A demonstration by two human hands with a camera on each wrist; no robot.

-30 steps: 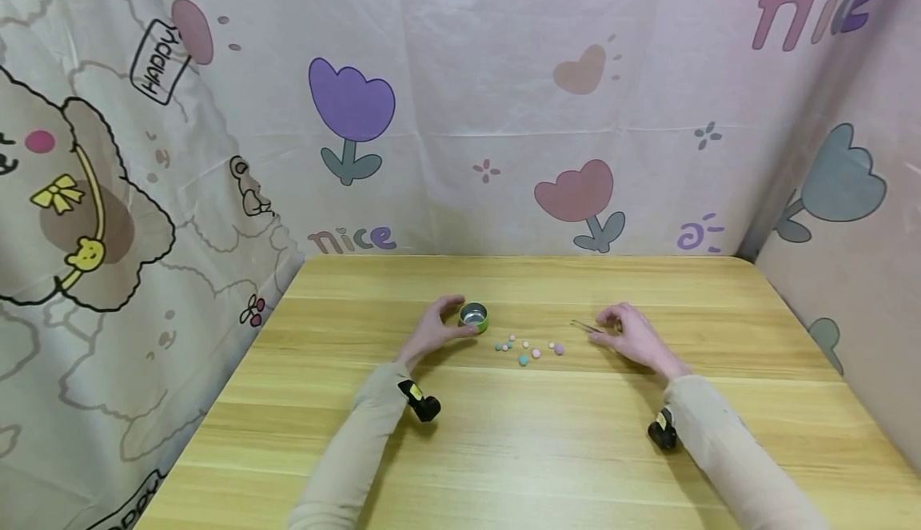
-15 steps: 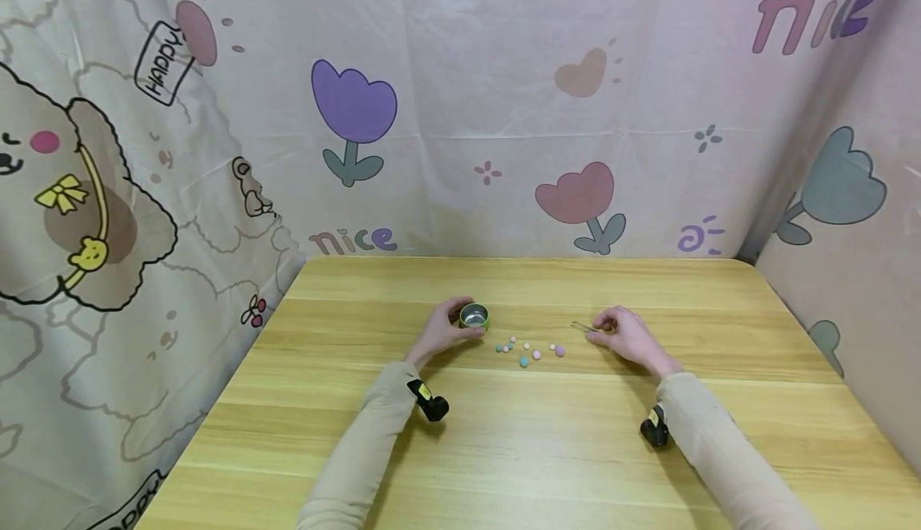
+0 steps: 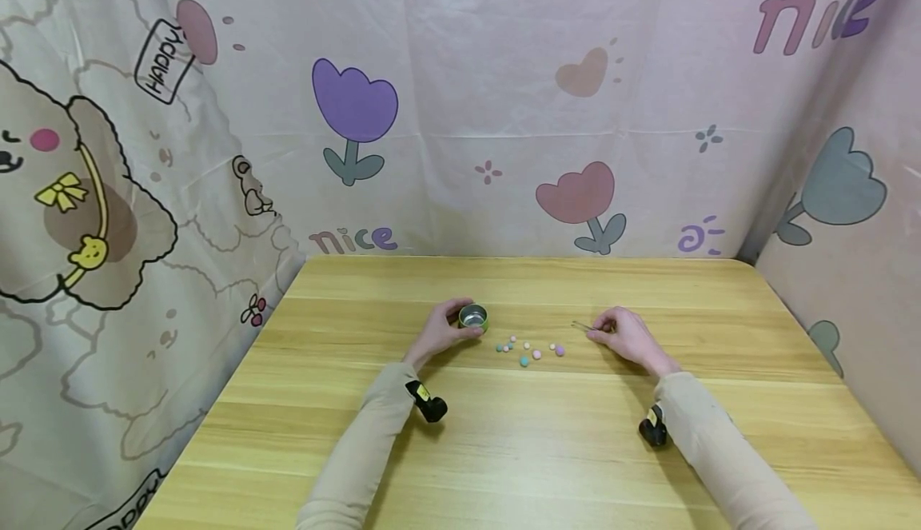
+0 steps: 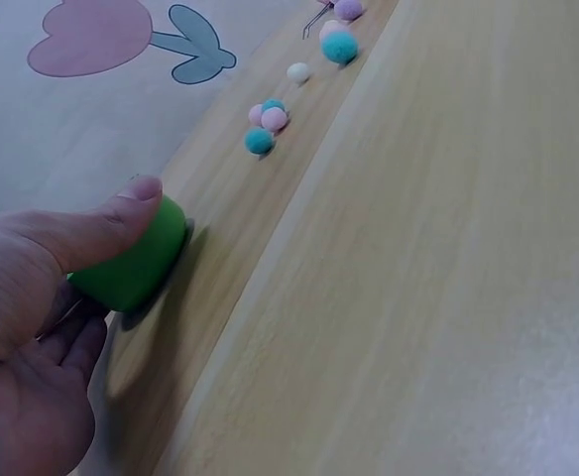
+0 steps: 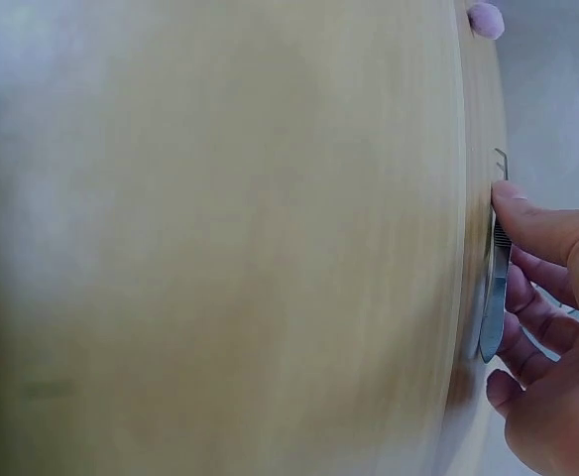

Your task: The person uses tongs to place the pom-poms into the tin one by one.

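My left hand (image 3: 439, 332) grips a small round tin (image 4: 136, 268), green outside and bare metal inside, with its thumb on the near side and fingers round the far side. The tin's open top faces up in the head view. Between the thumb and fingers of my right hand (image 3: 627, 336) are metal tweezers (image 5: 495, 297) with bent tips, pointing left toward several small pom-poms. Among these are a teal pom-pom (image 3: 524, 362) at the front and a purple pom-pom (image 3: 560, 350) nearest the tweezers. A tight cluster, with another teal pom-pom (image 4: 259, 141), lies closest to the tin.
The wooden table (image 3: 496, 450) reaches back to a printed cloth (image 3: 446, 114) hanging behind it, and more cloth closes off both sides. A black camera (image 3: 432, 408) is strapped to the left wrist, a second camera (image 3: 653, 428) to the right.
My left hand has moved slightly right and closed round the tin. My right hand has shifted a little left with the tweezers. The pom-poms lie as before.
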